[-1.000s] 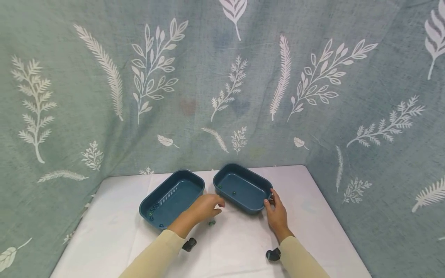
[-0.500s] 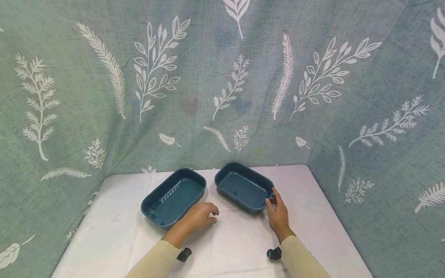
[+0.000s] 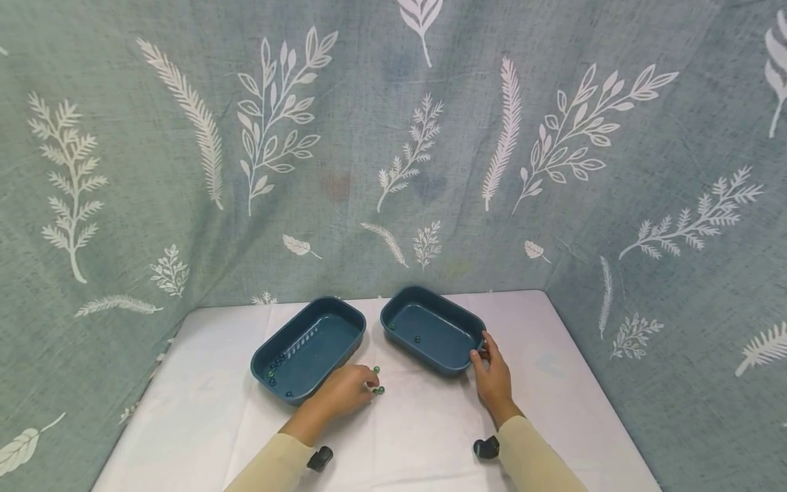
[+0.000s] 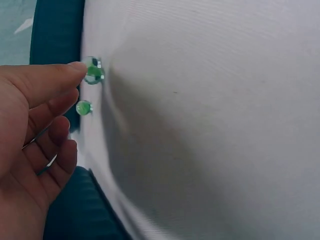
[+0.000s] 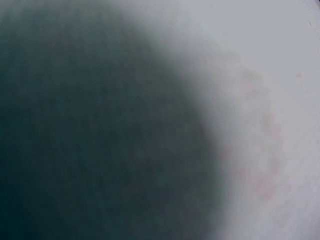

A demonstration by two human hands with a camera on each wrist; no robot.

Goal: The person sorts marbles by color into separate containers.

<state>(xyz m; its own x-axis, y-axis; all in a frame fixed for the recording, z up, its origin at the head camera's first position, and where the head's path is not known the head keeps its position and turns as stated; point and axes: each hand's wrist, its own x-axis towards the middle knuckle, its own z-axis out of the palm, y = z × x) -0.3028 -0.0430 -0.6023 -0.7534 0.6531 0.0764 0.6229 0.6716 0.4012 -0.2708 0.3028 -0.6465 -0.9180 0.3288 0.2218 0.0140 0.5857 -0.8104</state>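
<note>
My left hand (image 3: pixel 347 391) is low over the white cloth, beside the left dark-blue tray (image 3: pixel 257 361). Its thumb is extended and its fingers are loosely bent. Green glass marbles lie at its fingertips: a pair of marbles (image 3: pixel 380 389) by the thumb and a single marble (image 3: pixel 377 370) by the index finger. In the left wrist view the thumb tip overlaps a clear-green marble (image 4: pixel 93 75), with another marble (image 4: pixel 84 107) below. My right hand (image 3: pixel 493 379) grips the near right end of the right dark-blue tray (image 3: pixel 451 370), thumb and fingers at its rim.
Several marbles (image 3: pixel 272 374) lie in the left tray's near end. Two marbles (image 3: pixel 417 339) sit in the right tray. Behind the table hangs a leaf-patterned green cloth (image 3: pixel 344 260). The right wrist view shows a blurred dark surface (image 5: pixel 100 125) close up.
My left hand has moved back left and down from near the right tray to the loose marbles, and a single marble now shows beside its index finger. My right hand stays on the right tray.
</note>
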